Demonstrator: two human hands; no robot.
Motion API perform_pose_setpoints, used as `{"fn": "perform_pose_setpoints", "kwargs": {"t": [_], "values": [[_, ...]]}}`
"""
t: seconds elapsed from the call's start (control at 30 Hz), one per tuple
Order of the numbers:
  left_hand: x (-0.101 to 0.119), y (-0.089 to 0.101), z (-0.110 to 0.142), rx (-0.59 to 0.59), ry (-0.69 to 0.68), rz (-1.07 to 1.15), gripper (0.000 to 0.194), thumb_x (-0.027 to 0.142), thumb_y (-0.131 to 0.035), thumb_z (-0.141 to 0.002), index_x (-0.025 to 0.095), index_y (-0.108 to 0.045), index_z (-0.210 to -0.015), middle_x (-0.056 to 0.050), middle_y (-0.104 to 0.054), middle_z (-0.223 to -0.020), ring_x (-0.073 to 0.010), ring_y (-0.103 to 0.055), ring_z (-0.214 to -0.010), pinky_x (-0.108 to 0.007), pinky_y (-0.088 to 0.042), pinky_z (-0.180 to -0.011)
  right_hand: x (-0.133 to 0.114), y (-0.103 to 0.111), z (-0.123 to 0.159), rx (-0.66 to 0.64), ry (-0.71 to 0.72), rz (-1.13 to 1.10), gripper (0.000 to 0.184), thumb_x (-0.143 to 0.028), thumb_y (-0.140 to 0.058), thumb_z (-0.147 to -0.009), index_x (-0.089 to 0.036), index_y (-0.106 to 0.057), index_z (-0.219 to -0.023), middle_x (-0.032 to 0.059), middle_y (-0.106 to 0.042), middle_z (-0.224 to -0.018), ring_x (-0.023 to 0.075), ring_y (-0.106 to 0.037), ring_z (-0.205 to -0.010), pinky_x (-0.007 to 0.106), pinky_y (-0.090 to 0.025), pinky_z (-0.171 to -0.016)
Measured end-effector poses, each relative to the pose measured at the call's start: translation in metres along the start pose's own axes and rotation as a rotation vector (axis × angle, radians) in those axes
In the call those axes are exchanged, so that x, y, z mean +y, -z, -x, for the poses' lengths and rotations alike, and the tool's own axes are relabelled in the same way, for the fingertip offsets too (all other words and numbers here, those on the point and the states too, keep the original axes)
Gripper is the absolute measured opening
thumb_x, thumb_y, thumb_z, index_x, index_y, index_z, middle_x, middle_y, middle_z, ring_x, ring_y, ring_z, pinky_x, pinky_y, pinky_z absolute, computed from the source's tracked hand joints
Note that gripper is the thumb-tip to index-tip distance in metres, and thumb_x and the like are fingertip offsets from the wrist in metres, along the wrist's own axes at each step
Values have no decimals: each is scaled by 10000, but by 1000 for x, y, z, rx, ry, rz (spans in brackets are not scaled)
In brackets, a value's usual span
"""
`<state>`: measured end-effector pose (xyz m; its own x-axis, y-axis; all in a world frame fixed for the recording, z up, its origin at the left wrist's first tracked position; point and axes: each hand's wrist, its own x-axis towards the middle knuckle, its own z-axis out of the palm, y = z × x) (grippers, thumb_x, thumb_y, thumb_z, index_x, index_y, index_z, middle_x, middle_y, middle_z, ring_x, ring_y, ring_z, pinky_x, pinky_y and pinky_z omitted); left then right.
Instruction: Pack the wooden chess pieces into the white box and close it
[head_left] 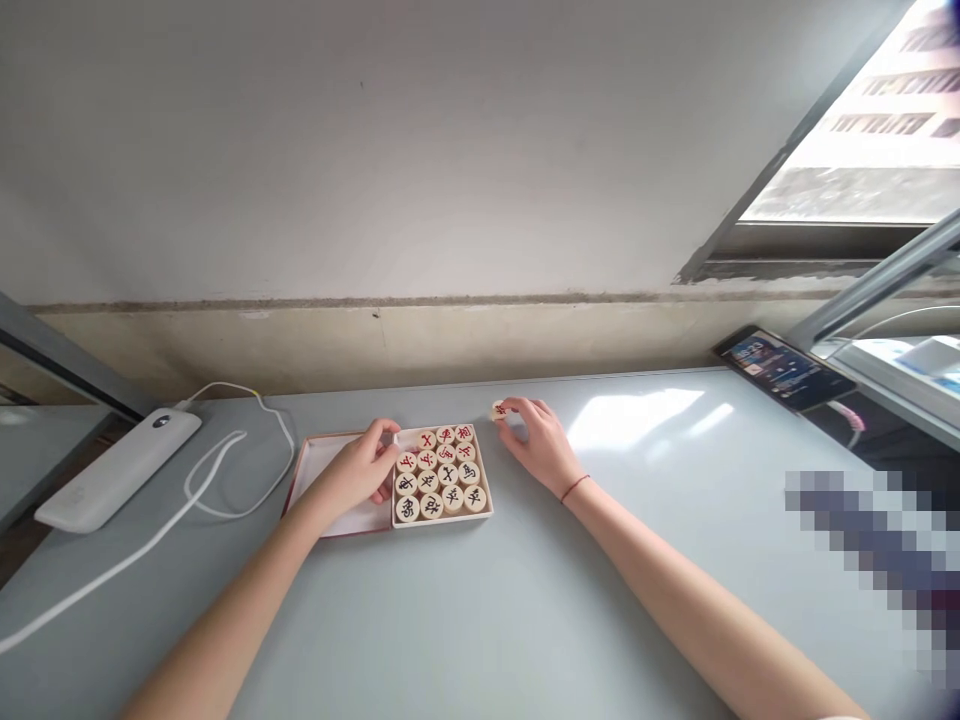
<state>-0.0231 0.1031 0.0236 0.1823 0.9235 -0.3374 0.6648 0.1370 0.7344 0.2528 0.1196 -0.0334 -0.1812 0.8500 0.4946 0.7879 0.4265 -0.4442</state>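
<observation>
An open xiangqi box (442,522) lies on the desk, its tray filled with rows of round pieces, red characters towards the back and black towards the front. At the tray's back left corner a spot holds no piece. My left hand (367,465) grips the tray's left edge with bent fingers, above the opened lid (352,522). Behind and right of the tray, my right hand (544,445) pinches a xiangqi piece (498,410) with a red character between thumb and fingers, at or just above the desk.
A white power strip (124,470) with a looping white cable (202,480) lies at the left. A phone (784,370) leans against the metal frame at the back right. The wall (450,345) rises behind the grey desk (465,620). A blurred-out patch covers the right edge.
</observation>
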Motion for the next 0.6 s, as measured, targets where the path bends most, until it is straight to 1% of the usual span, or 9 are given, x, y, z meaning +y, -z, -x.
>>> {"fn": "perform_pose_setpoints", "kwargs": {"t": [0.13, 0.27, 0.47, 0.6], "values": [[2, 0, 0, -5, 1, -10, 208, 351, -397, -880, 256, -435, -1061, 36, -581, -778, -112, -591, -445, -212, -506, -427, 0, -2, -1, -38, -18, 20, 138, -220, -513, -859, -239, -533, -995, 56, -687, -963, 263, -586, -956, 392, -453, -821], [3, -1, 2, 12, 11, -20, 209, 342, -399, -874, 253, -440, -1059, 35, -583, -773, -111, -585, -443, -209, -503, -428, -1, -3, -1, -46, -19, 21, 154, -237, -512, -867, -231, -521, -1020, 59, -683, -952, 259, -588, -929, 391, -453, -827], [-1, -4, 1, 43, -8, -47, 228, 339, -390, -880, 255, -441, -1086, 24, -589, -774, -122, -592, -482, -199, -490, -431, 4, -5, -2, -19, -28, 22, 166, -259, -483, -893, -226, -512, -1053, 68, -688, -956, 258, -586, -901, 382, -463, -799], [-1, -5, 2, 55, -16, -78, 248, 359, -384, -886, 253, -458, -1098, 11, -613, -801, -134, -593, -490, -217, -476, -440, 6, -5, -3, -2, -31, 33, 169, -254, -487, -889, -227, -519, -1053, 61, -688, -930, 260, -586, -881, 383, -468, -778]]}}
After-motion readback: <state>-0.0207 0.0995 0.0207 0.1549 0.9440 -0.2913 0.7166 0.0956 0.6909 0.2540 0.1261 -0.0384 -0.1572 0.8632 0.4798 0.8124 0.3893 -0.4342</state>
